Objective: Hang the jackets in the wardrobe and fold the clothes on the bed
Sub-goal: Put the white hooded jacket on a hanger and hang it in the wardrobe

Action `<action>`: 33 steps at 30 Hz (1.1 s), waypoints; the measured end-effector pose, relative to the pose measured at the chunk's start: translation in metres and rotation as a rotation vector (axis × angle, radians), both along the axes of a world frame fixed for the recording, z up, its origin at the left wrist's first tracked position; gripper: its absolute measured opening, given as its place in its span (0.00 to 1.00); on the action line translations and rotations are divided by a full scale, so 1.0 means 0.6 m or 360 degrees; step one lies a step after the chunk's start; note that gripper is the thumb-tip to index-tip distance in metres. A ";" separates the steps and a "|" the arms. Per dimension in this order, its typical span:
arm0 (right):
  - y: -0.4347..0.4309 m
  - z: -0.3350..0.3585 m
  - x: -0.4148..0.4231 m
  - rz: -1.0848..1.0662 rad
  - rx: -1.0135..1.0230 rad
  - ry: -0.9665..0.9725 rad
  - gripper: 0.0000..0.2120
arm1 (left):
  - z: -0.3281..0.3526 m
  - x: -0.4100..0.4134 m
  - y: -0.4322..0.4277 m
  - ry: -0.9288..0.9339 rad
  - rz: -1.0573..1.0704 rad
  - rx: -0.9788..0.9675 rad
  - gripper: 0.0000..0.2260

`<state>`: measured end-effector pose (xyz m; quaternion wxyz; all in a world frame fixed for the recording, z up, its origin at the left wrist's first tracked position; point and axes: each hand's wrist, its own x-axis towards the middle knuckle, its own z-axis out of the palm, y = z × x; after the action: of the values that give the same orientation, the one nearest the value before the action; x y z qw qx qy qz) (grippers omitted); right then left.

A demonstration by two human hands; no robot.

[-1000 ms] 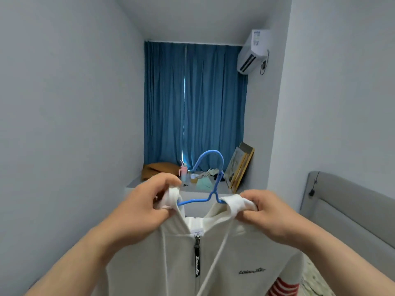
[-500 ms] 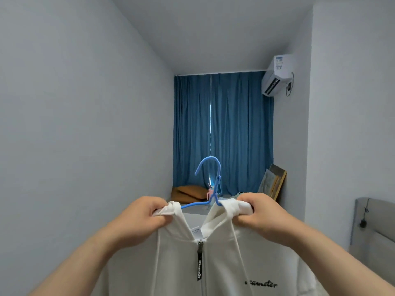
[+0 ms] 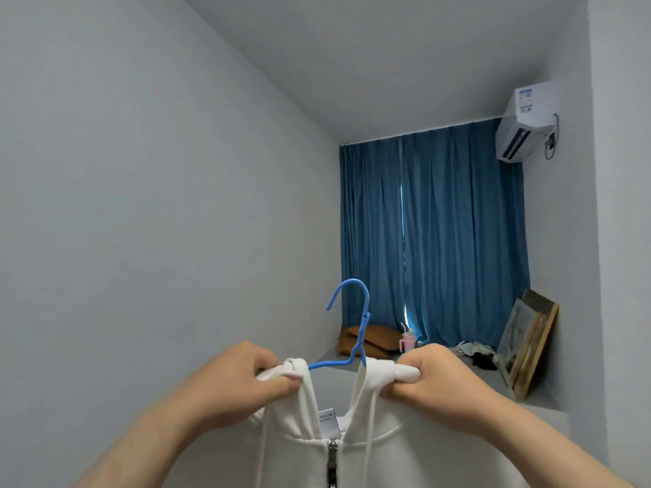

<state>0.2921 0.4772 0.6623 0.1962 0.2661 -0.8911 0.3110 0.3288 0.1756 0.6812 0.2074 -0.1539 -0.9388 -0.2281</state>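
I hold a white zip-up hooded jacket (image 3: 394, 456) up in front of me at the bottom of the head view. A blue wire hanger (image 3: 355, 325) sits inside its neck, with the hook rising above the collar. My left hand (image 3: 243, 378) grips the left side of the collar and hood fabric. My right hand (image 3: 447, 378) grips the right side in the same way. The zipper pull and a white label show between the two hands. The wardrobe and the bed are out of sight.
A plain white wall fills the left. Blue curtains (image 3: 433, 237) hang at the far end over a ledge with a brown cushion (image 3: 373, 338), a pink cup (image 3: 408, 341), loose clothes and leaning framed pictures (image 3: 528, 343). An air conditioner (image 3: 526, 123) is mounted up on the right.
My view has tilted up and swung left, so the bed headboard has left the frame. Both hands keep their grip on the jacket collar, and the hanger hook now stands more upright.
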 end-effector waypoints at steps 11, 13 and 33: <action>0.012 0.011 -0.037 0.0231 -0.0035 0.0324 0.28 | -0.020 0.068 0.028 0.0402 0.0526 -0.0344 0.26; 0.006 0.009 -0.038 0.0308 -0.0063 0.0283 0.30 | -0.024 0.090 0.029 0.0439 0.0587 -0.0358 0.28; -0.229 -0.038 0.151 0.1026 -0.0035 0.0271 0.27 | -0.065 0.488 -0.066 0.0342 0.1489 -0.0667 0.30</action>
<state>0.3827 0.3396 0.6397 0.1643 0.5573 -0.7380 0.3433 0.6218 0.1361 0.6421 0.3470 0.2212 -0.9060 0.0987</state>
